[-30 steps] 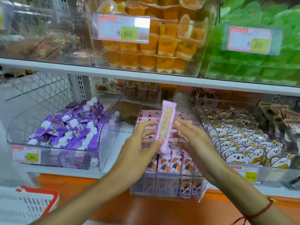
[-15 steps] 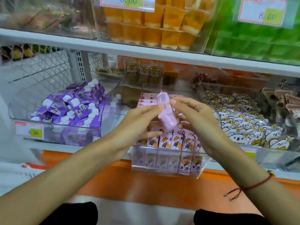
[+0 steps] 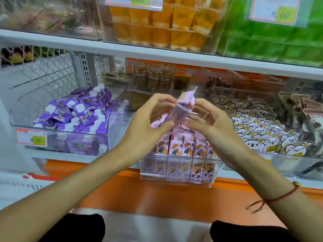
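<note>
A pink snack packet [image 3: 183, 107] is held between both hands in front of the middle shelf, tilted with its printed back toward me. My left hand [image 3: 148, 123] pinches its left side with thumb and fingertips. My right hand [image 3: 209, 123] holds its right side, fingers curled round it. Directly below stands a clear acrylic bin [image 3: 178, 173] packed with matching pink cartoon packets [image 3: 185, 145] standing upright.
Left of the hands a clear bin [image 3: 57, 142] holds purple drink pouches. To the right lies a bin of white bear-print packets [image 3: 262, 131]. The shelf above carries orange jelly cups [image 3: 157, 25] and green packs [image 3: 272, 44]. A red-rimmed basket [image 3: 26, 179] sits low left.
The packet went from upright with its window facing me to tilted and turned, its printed back now showing. Both hands lowered slightly and closed in around it. The view dipped downward.
</note>
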Tool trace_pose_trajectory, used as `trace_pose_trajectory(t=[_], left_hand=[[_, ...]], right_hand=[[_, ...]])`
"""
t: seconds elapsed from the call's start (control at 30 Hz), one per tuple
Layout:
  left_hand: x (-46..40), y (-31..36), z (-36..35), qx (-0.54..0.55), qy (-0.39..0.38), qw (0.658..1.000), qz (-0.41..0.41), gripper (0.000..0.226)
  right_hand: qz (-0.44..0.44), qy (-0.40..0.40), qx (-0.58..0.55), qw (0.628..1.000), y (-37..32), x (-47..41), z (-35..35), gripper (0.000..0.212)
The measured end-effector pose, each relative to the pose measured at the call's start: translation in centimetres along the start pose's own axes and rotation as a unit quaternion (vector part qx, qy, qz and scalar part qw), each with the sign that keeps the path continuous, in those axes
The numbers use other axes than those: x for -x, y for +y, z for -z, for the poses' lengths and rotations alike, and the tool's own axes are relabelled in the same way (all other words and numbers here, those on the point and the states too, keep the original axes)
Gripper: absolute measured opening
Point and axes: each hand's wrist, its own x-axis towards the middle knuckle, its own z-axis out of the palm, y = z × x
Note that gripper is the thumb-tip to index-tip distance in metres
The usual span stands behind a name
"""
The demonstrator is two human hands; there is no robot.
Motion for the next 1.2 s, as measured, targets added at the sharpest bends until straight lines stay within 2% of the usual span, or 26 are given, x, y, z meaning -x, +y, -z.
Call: trace_pose_trajectory(t=[0.13, 0.27, 0.37, 0.47, 0.53, 0.63, 0.73, 0.83, 0.93, 1.03, 1.13, 1.2], left_hand=[[0.1, -0.3, -0.1, -0.001, 0.010, 1.000, -0.008, 0.039], [0.1, -0.3, 0.0, 0.065, 0.016, 0.997, 0.036, 0.039], [-0.3, 0.2, 0.0, 0.110, 0.010, 0.991, 0.072, 0.035], [-0.9, 1.0, 0.4, 0.157, 0.038, 0.983, 0.091, 0.022], [-0.9, 1.3, 0.7, 0.144, 0.063, 0.985, 0.075, 0.015], [-0.7, 0.9, 1.2, 0.076, 0.125, 0.988, 0.042, 0.025], [-1.0, 0.1, 1.9, 0.031, 0.191, 0.981, 0.003, 0.029], [-1.2, -0.7, 2.7, -0.013, 0.227, 0.973, -0.029, 0.028], [-1.1, -1.6, 3.1, -0.034, 0.209, 0.977, -0.030, 0.031], [-1.1, -2.5, 3.3, -0.024, 0.168, 0.985, -0.016, 0.030], [-1.2, -3.1, 3.3, -0.024, 0.144, 0.989, -0.002, 0.029], [-1.3, -3.3, 3.3, -0.032, 0.135, 0.990, -0.001, 0.030]], right_hand=[[0.032, -0.003, 0.001, 0.999, 0.2, 0.1, 0.2, 0.039], [0.046, -0.021, 0.039, 0.998, 0.3, 0.2, 0.0, 0.050], [0.095, 0.011, 0.093, 0.991, 0.4, 0.2, -0.6, 0.053], [0.167, 0.043, 0.214, 0.962, 0.7, -0.1, -1.0, 0.051], [0.208, 0.043, 0.298, 0.931, 0.9, -0.6, -1.4, 0.054], [0.222, 0.028, 0.334, 0.916, 1.1, -1.4, -2.2, 0.057], [0.207, 0.073, 0.306, 0.926, 1.8, -2.6, -2.9, 0.055], [0.126, 0.116, 0.307, 0.936, 2.9, -4.2, -3.2, 0.039], [0.049, 0.043, 0.358, 0.931, 4.3, -5.3, -3.4, 0.026], [0.054, -0.043, 0.453, 0.889, 5.3, -5.4, -3.9, 0.028], [0.043, -0.074, 0.513, 0.854, 5.6, -5.3, -4.2, 0.034], [0.038, -0.073, 0.492, 0.867, 5.3, -5.2, -4.1, 0.031]])
